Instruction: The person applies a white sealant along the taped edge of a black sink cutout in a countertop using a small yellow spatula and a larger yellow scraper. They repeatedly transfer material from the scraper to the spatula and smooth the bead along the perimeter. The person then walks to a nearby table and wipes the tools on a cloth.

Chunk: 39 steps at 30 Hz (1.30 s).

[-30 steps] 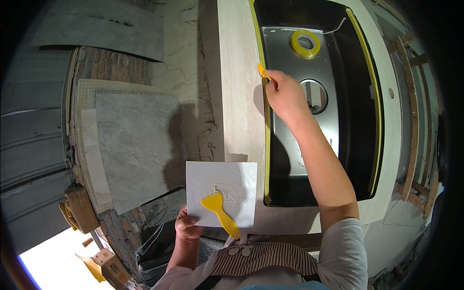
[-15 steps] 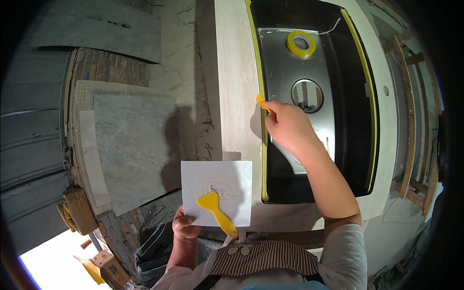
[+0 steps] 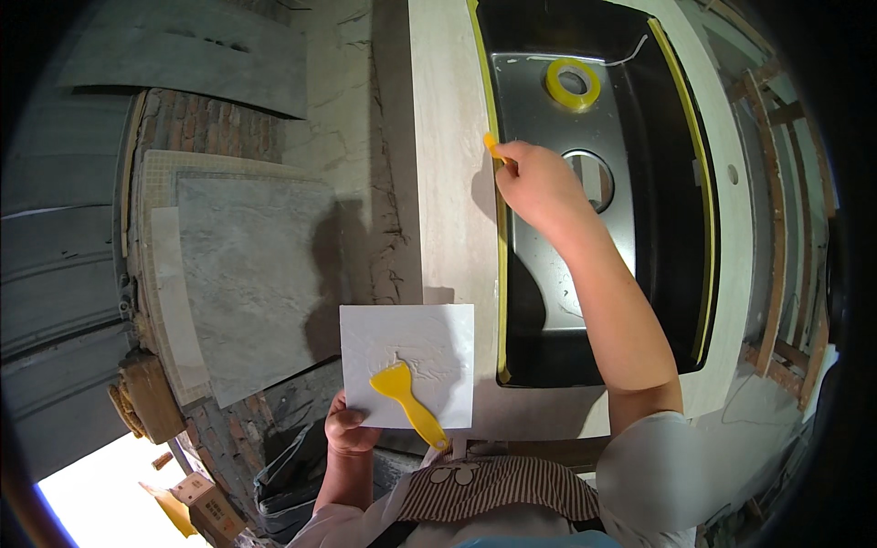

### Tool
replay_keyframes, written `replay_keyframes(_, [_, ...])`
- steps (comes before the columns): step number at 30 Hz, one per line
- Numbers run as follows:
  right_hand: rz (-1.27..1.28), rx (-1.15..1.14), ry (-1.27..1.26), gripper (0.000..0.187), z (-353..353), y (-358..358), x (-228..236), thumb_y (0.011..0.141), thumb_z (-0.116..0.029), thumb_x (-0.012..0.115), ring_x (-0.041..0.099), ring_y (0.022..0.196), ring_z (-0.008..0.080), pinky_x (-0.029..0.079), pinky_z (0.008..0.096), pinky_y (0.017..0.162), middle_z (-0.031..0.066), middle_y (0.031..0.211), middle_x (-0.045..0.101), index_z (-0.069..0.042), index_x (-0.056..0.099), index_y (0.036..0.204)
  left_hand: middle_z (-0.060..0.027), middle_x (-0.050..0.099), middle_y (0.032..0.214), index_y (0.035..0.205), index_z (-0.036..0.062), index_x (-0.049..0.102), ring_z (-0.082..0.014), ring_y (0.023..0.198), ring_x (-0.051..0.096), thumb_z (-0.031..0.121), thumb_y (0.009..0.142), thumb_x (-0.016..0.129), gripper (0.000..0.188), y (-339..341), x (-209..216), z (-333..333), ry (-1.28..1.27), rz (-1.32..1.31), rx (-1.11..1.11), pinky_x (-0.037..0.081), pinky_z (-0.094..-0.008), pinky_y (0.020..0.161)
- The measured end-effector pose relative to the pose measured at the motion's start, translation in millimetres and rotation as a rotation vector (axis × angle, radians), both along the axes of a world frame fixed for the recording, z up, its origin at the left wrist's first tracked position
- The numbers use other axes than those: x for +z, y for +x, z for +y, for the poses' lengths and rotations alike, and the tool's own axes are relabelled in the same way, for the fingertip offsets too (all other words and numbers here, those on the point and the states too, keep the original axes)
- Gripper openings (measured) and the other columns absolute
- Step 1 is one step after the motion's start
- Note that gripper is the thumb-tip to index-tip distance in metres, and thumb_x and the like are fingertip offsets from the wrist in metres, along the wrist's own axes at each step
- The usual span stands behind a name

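Note:
My right hand (image 3: 545, 187) is closed on a small orange-yellow scraper (image 3: 493, 146). Its tip meets the left edge of a black sink (image 3: 671, 201), where a strip of yellow tape (image 3: 501, 292) runs along the rim. Nearer to me, my left hand (image 3: 350, 429) grips the lower left corner of a white square board (image 3: 407, 324). Pale paste is smeared across the board's middle. A yellow putty knife (image 3: 408, 397) lies on that board, its handle reaching past the near edge.
A roll of yellow tape (image 3: 554, 87) lies in the far part of the sink, beyond the round drain hole (image 3: 598, 183). Light countertop (image 3: 448, 201) surrounds the sink. Grey slabs (image 3: 256, 265) lean at the left, and a wooden frame (image 3: 772, 219) stands at the right.
My right hand has slid the scraper farther from me along the sink's left edge. My left hand, the board and the putty knife stay nearly still.

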State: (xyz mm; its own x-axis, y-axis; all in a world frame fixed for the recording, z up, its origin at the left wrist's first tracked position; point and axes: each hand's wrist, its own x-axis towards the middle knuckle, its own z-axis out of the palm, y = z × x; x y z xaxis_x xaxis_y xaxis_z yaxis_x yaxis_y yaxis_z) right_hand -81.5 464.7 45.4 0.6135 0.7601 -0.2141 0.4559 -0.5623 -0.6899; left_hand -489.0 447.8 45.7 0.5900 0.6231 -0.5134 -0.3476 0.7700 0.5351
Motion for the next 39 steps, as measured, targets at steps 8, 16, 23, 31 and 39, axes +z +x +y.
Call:
replay_keyframes(8, [0.006,-0.039,-0.04,0.027,14.7,13.2,6.2,0.087,-0.015,0.051,0.065,0.087,0.034,0.052,0.041,0.077,0.0189,0.094,0.067,-0.002,0.065,0.106,-0.0222,0.063,0.116,0.114,-0.0116,0.059,-0.0342,0.108,0.061,0.004,0.062,0.056,0.054,1.8,-0.2,-0.8,0.015,0.004,0.004,0.044,-0.0424,0.1])
replay_keyframes(16, [0.045,0.077,-0.161,0.03,-16.7,-12.0,10.4,0.087,-0.017,0.052,0.065,0.088,0.0326,0.052,0.04,0.079,0.0163,0.095,0.068,-0.006,0.064,0.112,-0.0236,0.059,0.121,0.123,-0.0139,0.05,-0.038,0.113,0.057,0.005,0.06,0.058,0.066,-7.9,-3.0,1.8,0.011,-0.05,0.028,0.042,-0.0475,0.103])
replay_keyframes(23, [0.0,0.122,-0.13,0.036,-54.3,-49.6,2.2,0.085,-0.011,0.056,0.064,0.077,0.031,0.051,0.0388,0.071,0.0155,0.084,0.067,-0.007,0.061,0.121,-0.0207,0.061,0.12,0.12,-0.0101,0.055,-0.0349,0.111,0.059,0.007,0.064,0.059,0.058,3.2,3.1,8.0,0.045,-0.013,0.031,0.043,-0.0457,0.101])
replay_keyframes(31, [0.097,0.234,-0.03,0.031,-90.7,-47.7,36.5,0.09,-0.011,0.051,0.064,0.073,0.0299,0.051,0.038,0.067,0.0146,0.08,0.065,-0.003,0.059,0.118,-0.02,0.061,0.114,0.122,-0.0095,0.052,-0.0354,0.102,0.062,0.011,0.067,0.062,0.06,18.2,12.4,10.0,0.065,-0.063,-0.084,0.052,-0.0469,0.088])
replay_keyframes(39, [0.361,0.212,0.277,0.02,-162.0,-121.6,62.1,0.093,-0.005,0.054,0.055,0.059,0.0122,0.045,0.025,0.056,0.008,0.075,0.06,-0.002,0.057,0.113,-0.0183,0.065,0.106,0.117,-0.0081,0.056,-0.0329,0.091,0.065,0.011,0.069,0.06,0.051,34.8,21.1,-2.2,0.145,-0.086,-0.113,0.055,-0.0476,0.078])
